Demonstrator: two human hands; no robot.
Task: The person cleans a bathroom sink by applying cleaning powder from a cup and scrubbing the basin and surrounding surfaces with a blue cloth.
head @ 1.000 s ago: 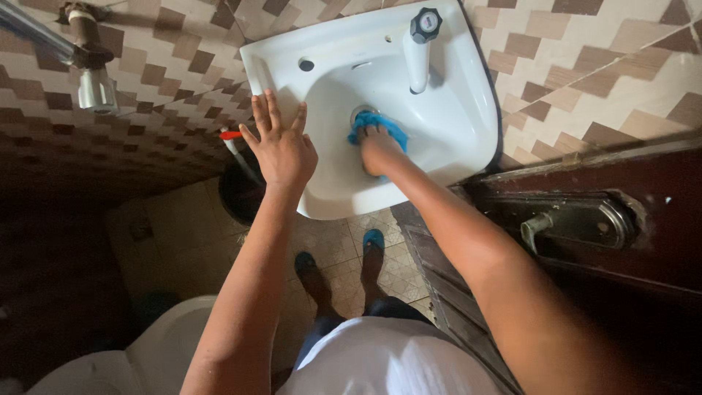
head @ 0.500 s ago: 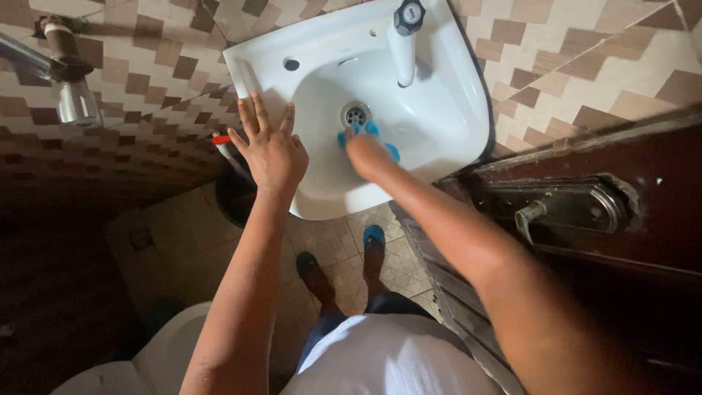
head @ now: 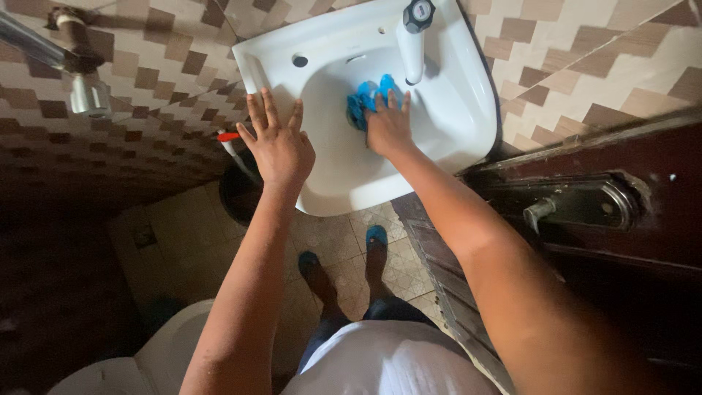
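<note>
A white wall-hung sink (head: 468,110) fills the upper middle of the view, with a white tap (head: 412,44) topped by a dark knob at its back. My right hand (head: 387,124) presses a blue cloth (head: 365,99) against the inside of the basin, just below the tap. My left hand (head: 278,143) lies flat with fingers spread on the sink's left front rim.
Brown and beige tiles cover the walls. A metal pipe with a fitting (head: 80,80) juts out at upper left. A dark bin (head: 238,194) with a red-handled brush (head: 228,139) stands under the sink. A dark door with a metal handle (head: 578,208) is at right, a white toilet (head: 131,362) at lower left.
My right hand has pushed the blue cloth up the basin from near the drain towards the tap. My left hand has stayed on the rim.
</note>
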